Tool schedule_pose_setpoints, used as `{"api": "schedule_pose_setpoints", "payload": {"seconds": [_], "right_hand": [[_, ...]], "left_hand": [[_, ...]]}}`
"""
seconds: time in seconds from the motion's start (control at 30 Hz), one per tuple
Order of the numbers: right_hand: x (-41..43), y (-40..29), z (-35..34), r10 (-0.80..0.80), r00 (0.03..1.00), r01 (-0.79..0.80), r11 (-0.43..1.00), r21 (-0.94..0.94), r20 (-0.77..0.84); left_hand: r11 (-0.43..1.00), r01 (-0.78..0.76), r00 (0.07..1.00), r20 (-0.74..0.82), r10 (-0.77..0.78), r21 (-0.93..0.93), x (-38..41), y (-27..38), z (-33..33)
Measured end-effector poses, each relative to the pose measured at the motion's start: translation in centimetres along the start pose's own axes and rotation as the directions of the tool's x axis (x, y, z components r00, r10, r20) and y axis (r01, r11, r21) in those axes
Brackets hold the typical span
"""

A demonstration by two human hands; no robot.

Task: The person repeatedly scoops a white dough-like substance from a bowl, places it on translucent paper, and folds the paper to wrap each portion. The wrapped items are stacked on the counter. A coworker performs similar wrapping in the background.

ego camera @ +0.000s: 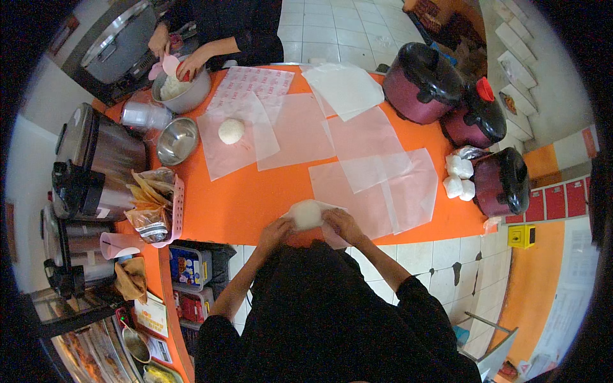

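Note:
At the near edge of the orange table a rounded mound of white rice (307, 214) rests on a sheet of wrapping paper (335, 237). My left hand (277, 231) pinches the paper on the mound's left side, and my right hand (343, 225) grips it on the right. Farther left, a second rice mound (231, 131) sits on another paper sheet (215, 160). Several translucent sheets (297, 129) overlap across the table. Four-sided white wrapped bundles (459, 177) are grouped at the right, beside a rice cooker.
A co-worker's hands (191, 64) hold a pink scoop and a red cup over a rice pot (194, 98). Dark red cookers (421, 84) line the right side. At left stand a steel bowl (177, 141), large cookers (112, 158) and a pink basket (178, 206) of packets.

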State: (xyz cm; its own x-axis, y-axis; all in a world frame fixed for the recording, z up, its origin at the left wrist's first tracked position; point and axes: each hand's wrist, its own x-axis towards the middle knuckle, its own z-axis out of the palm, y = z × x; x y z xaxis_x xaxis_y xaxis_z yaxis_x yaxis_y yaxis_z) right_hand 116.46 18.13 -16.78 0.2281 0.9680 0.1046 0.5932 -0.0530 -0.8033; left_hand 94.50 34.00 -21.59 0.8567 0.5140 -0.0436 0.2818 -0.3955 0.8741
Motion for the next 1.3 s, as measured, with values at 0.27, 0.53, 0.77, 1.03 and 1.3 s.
{"api": "schedule_pose_setpoints", "payload": {"seconds": [0.27,0.53,0.77,1.03,1.3], "right_hand": [[4.0,0.7,0.2,0.025,0.999,-0.016,0.950,-0.312,0.024],[6.6,-1.6,-0.1,0.198,0.979,-0.132,0.810,-0.571,0.055],[5.1,0.0,-1.9,0.063,0.980,-0.121,0.940,0.319,0.186],[3.1,-3.1,-0.7,0.227,0.934,-0.326,0.232,0.916,0.275],[5.1,-11.0,-2.3,0.316,0.933,-0.176,-0.012,0.984,0.171]], "left_hand": [[0.990,0.105,0.990,0.102,-0.095,-0.098,5.0,-1.6,-1.8],[0.875,-0.130,0.983,0.174,0.054,0.466,9.4,3.2,-3.4],[0.989,-0.108,0.906,0.420,0.056,0.103,8.2,6.2,-4.8],[0.748,0.215,0.936,0.351,0.025,-0.628,4.2,10.6,-6.8],[0.574,-0.113,0.990,-0.139,-0.001,-0.811,4.4,14.0,-4.7]]}}
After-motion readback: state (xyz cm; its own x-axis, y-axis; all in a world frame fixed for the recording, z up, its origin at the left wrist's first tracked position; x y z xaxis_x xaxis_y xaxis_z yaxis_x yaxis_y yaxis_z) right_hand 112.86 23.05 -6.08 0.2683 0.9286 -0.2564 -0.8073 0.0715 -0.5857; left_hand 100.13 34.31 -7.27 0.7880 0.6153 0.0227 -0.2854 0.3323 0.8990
